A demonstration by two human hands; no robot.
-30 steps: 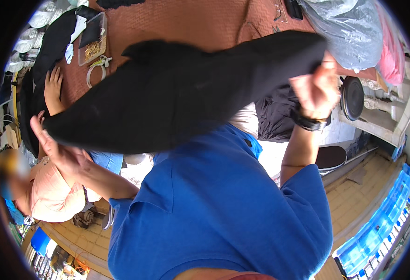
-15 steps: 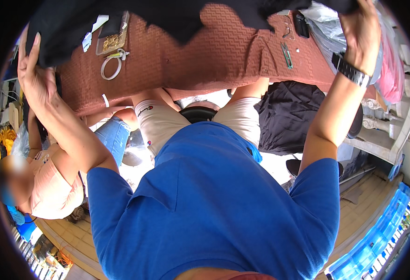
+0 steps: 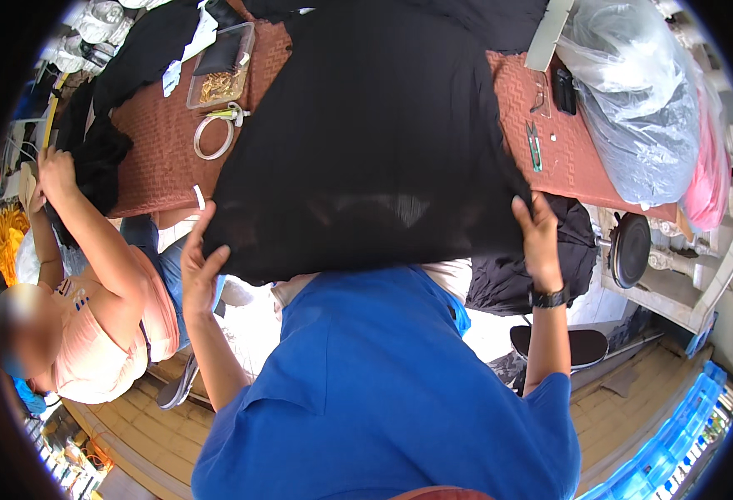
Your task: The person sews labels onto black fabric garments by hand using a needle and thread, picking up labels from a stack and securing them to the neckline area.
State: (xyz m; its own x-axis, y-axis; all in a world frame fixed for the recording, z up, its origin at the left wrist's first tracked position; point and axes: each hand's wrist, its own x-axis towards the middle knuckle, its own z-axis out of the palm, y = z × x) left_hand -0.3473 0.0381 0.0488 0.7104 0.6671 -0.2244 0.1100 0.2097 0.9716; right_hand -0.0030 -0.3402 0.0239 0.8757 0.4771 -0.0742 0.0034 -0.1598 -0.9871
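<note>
A large black cloth (image 3: 375,142) lies over the table, its near edge reaching over my lap. It looks like thin fabric or a garment; its exact kind I cannot make out. My left hand (image 3: 201,271) grips the near left corner, thumb on top and index finger stretched along the side. At the near right corner, my right hand (image 3: 540,242) holds the same cloth, thumb over the edge. The fingers under the fabric are partly hidden. Green-handled thread snips (image 3: 534,147) lie beyond my right hand, and a white ring-shaped roll (image 3: 214,136) lies beyond my left.
A clear box (image 3: 222,83) of small gold pieces sits on the brown table cover (image 3: 154,167). Plastic bags (image 3: 633,108) and a black case (image 3: 564,90) are at the right. A co-worker (image 3: 108,308) sits at the left, arms raised toward more black cloth.
Both my hands have come down toward me from the far side, bringing the black cloth from the air onto the table and over my lap. The co-worker's arms show more fully.
</note>
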